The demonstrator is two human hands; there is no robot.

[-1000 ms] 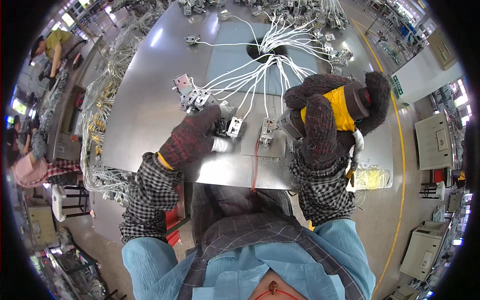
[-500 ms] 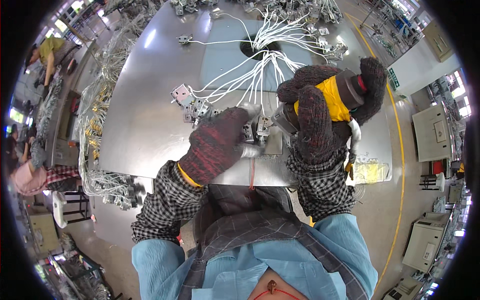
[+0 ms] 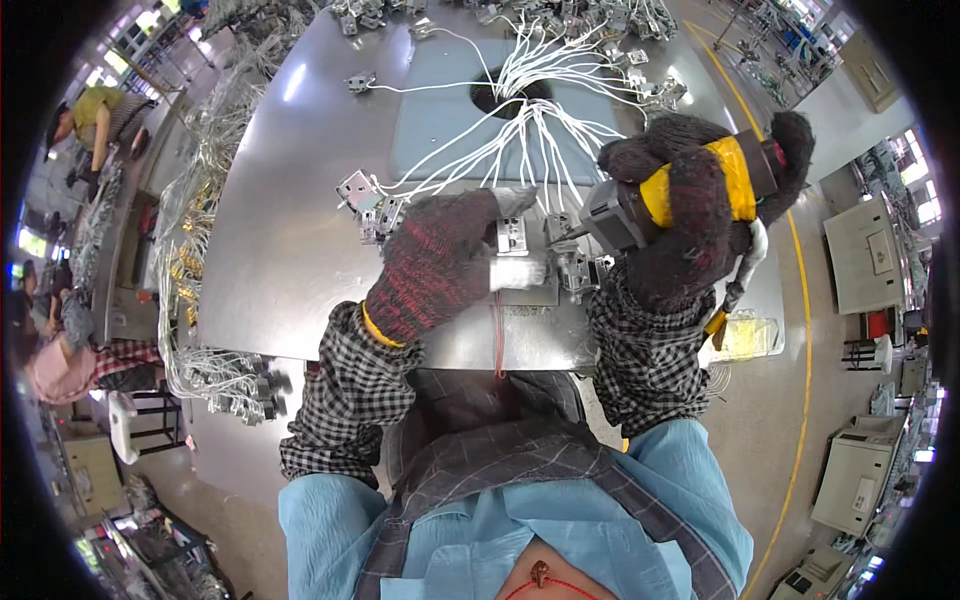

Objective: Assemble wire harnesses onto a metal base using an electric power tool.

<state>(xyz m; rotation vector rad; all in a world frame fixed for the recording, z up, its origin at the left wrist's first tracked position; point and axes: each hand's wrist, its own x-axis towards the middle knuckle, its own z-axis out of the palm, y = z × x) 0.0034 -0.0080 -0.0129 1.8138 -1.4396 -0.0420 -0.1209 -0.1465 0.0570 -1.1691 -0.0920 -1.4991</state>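
Observation:
My left hand [image 3: 435,258], in a dark red-and-black knit glove with silver-wrapped thumb and finger, pinches a small metal box-shaped part [image 3: 511,237] just above the metal table. My right hand [image 3: 690,205], in a dark knit glove, grips a black power screwdriver [image 3: 612,218] wrapped with yellow tape. Its thin bit points left, beside the metal parts [image 3: 578,272] near my left fingertips. Several white cables [image 3: 525,135] fan out from a dark round hole [image 3: 485,97] in the table. More metal parts [image 3: 372,215] on cable ends lie left of my left hand.
Metal parts [image 3: 640,20] crowd the table's far edge. Bundled cables [image 3: 215,200] hang along the left side. A clear yellowish box [image 3: 745,340] sits at the right front corner. Other people [image 3: 100,110] work at the far left. A yellow floor line [image 3: 803,330] runs on the right.
My right hand has moved right with the screwdriver, and the tool's tip has turned. My left fingers have spread around the small metal part, which now shows between them.

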